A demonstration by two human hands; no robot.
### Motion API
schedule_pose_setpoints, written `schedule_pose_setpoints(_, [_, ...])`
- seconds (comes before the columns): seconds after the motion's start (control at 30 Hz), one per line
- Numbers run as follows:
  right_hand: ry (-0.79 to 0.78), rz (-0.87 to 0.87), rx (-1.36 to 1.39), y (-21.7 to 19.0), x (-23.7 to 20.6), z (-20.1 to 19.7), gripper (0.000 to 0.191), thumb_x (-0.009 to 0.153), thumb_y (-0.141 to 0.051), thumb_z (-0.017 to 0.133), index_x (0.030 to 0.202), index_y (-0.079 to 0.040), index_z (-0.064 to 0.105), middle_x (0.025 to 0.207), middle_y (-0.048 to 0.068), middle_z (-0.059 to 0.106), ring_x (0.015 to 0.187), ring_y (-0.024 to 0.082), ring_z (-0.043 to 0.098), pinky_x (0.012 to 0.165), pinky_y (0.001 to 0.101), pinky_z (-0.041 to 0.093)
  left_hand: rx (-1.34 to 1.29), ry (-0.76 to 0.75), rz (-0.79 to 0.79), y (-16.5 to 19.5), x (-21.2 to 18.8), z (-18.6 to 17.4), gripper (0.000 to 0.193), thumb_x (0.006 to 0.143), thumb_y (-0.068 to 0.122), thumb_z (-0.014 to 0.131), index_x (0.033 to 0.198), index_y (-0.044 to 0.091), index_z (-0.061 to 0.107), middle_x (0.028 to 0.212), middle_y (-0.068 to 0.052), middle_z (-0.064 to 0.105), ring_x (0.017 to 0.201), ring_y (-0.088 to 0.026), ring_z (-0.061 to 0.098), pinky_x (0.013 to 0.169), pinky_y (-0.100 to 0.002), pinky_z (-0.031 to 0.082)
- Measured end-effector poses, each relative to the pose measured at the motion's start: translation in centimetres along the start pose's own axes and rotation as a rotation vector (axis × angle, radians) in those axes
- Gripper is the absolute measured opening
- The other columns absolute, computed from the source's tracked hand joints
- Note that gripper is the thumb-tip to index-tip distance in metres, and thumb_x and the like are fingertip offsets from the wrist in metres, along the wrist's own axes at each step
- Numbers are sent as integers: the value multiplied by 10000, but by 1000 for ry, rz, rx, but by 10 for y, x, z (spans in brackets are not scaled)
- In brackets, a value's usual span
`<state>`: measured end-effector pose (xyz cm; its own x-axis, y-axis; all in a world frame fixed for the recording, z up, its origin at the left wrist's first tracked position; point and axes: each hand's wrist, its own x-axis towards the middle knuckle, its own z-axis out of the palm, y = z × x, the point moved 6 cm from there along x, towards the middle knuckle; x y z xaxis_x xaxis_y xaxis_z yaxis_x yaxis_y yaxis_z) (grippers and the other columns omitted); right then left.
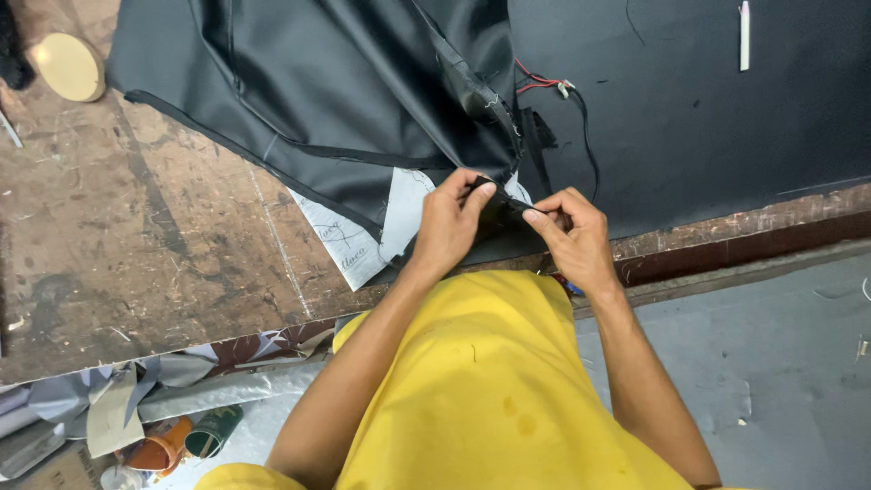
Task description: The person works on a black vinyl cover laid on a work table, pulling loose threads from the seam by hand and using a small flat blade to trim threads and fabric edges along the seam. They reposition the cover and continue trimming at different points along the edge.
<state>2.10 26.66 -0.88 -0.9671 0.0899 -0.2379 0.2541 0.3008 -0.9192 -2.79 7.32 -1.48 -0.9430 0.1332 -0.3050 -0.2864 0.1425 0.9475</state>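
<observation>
Both hands, left hand (446, 220) and right hand (570, 231), pinch a narrow black fabric strip (508, 207) at the near edge of the scarred brown wooden table (136, 236), beside glossy black leather sheeting (345, 82).

Black leatherette sheet (345, 82) lies crumpled across the worn workbench, its near edge pinched up.

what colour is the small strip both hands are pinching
Black, like the black leatherette sheet behind it; the small pinched strip shows best in the head view.

Yellow shirt (a few faint stains), bare forearms, no gloves
</observation>
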Motion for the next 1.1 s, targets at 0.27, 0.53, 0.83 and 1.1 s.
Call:
schedule_pose_setpoints(0.27, [9,124,-92,-15,-4,-10,263,998,-101,703,1249,-22,686,877,7,531,740,70,476,652,225,405,287,-116,144,22,-5,2,224,913,171,751,1066,11,714,938,-160,730,725,-282,711,647,-365,537])
schedule_pose_setpoints(0.53, [-106,186,-37,-11,-13,-26,400,1026,-34,480,1407,5,596,1036,76,542,863,134,655,748,267,571,490,-173,387,13,26,34,187,905,135,734,1038,7,706,934,-200,691,881,-418,669,755,-484,521])
schedule_pose_setpoints(0.83, [197,157,1049,66,38,6,179,965,40,676,1144,34,685,1066,108,720,947,162,710,890,295,594,520,-176,315,-11,64,51,195,874,155,747,979,-4,703,924,-234,705,899,-438,663,768,-502,521])
schedule_pose_setpoints(1.1, [322,20,668,76,60,20,77,971,-6,694,1046,5,705,892,10,681,757,55,594,699,204,480,379,-166,46,-35,69,41,255,837,222,765,1001,27,753,770,-212,705,715,-348,721,674,-420,540])
